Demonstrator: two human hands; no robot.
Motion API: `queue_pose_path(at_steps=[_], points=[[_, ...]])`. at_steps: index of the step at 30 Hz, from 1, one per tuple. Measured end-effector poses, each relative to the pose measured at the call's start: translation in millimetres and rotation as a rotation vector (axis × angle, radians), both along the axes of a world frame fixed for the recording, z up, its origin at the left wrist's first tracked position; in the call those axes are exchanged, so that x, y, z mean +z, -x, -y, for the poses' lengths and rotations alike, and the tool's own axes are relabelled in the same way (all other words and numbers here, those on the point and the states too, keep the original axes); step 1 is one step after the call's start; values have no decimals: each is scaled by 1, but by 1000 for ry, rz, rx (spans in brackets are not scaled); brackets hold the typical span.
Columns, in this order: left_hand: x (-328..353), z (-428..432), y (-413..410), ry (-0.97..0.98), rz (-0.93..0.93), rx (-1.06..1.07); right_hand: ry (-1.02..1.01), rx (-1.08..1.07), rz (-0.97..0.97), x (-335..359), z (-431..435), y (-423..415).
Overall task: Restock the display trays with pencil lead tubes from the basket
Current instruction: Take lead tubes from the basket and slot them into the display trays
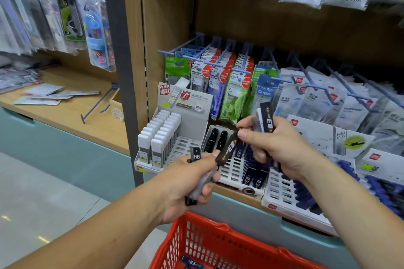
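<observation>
Over the red basket (209, 223), by the shelf (231, 192), both hands are full in the head view. The left hand (185, 183) has its fingers (208, 191) curled round a grey tube marked HB (195, 172). The right hand (273, 150) grips a bunch of black tubes (265, 120), and its fingers (246, 134) pinch the top of one more black tube (229, 148). The left thumb touches that tube's low end. Just behind the hands, at the shelf's front edge, sits a white tray (232, 172) with many bare slots. One blue tube (192, 262) lies in the basket. I think the job is part done. Next, the pinched tube must stand straight and go down into a bare slot.
</observation>
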State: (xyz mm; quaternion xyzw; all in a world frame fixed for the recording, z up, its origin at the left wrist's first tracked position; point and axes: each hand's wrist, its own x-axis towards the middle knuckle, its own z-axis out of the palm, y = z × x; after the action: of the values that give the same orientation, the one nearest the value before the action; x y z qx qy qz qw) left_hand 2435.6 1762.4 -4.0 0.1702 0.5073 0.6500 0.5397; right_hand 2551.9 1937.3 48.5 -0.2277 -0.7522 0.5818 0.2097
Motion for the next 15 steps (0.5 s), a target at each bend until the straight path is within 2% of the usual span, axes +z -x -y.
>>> queue_pose_path(at_steps=[3,8,11,15], points=[[-7,0,6,66,-39,44,-207,-167,95,7,-14,5],[-11,1,7,81,-36,9,-491,-194,286,-3,-28,21],[-5,4,6,125,-90,-55,-583,-154,400,-10,-32,30],[-5,8,8,187,-177,-71,-638,-150,411,-26,-34,37]])
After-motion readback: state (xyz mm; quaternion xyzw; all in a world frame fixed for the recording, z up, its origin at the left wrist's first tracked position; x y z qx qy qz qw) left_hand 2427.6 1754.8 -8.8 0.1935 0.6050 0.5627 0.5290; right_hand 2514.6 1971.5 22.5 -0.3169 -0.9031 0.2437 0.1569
